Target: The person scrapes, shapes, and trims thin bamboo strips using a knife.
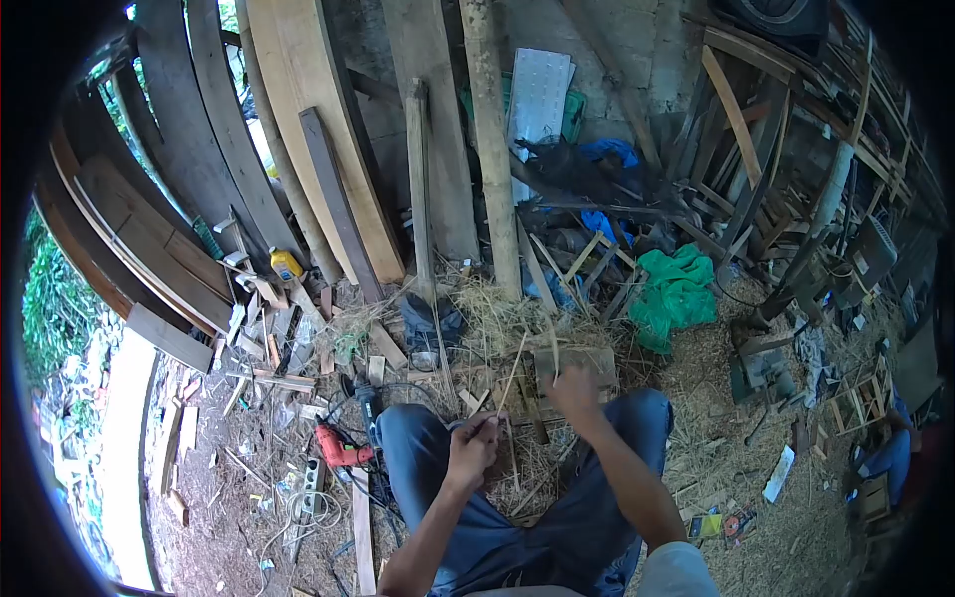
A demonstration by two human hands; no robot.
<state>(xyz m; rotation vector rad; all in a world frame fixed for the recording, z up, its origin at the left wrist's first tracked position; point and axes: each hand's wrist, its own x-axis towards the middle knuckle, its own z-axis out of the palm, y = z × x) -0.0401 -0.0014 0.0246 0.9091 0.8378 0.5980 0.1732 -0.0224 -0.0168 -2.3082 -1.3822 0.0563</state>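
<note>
My left hand [473,450] is closed above my left knee, its fingers pinching a thin pale strip [513,373] like split bamboo or wood. That strip slants up and away from the fingers. Over the inner side of my right knee, my right hand [577,391] is closed and slightly blurred. A slim, pale, slightly curved piece [554,346] rises from its top; whether it is a strip or a blade I cannot tell. Behind that hand lies a flat board [597,364] on the ground. A short dark stick [538,426] stands between my legs.
A red power drill [341,450] and a dark power tool [367,406] lie beside my left knee. Cords and a power strip [312,480] are nearby. Planks [318,139] lean ahead; a green plastic bag [676,294] lies to the right. Another person [888,458] sits far right.
</note>
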